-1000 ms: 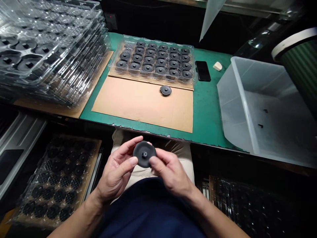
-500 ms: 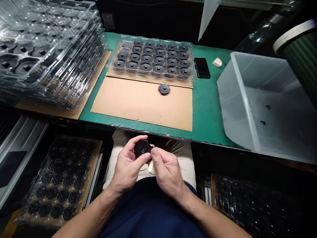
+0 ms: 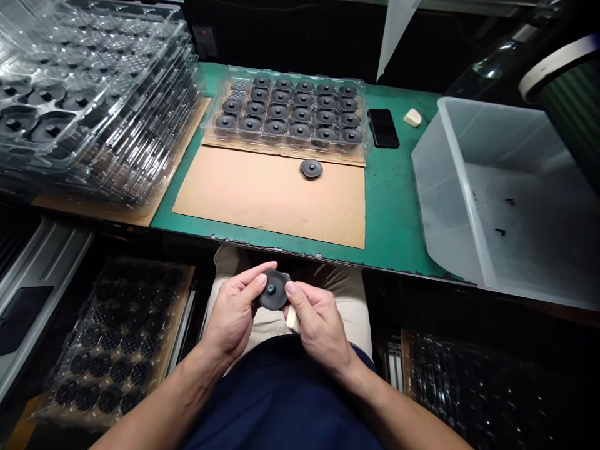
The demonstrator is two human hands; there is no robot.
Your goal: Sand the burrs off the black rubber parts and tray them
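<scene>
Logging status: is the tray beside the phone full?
Not full: black discs fill the tray except two back-left pockets, which show bare plastic.

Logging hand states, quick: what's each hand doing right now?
Left hand: closed, holding the black disc.
Right hand: closed, holding a cream block at the disc's edge.

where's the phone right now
In the head view, the phone lies on the green table, just right of the disc tray, with a small white block and the bin farther right.
</scene>
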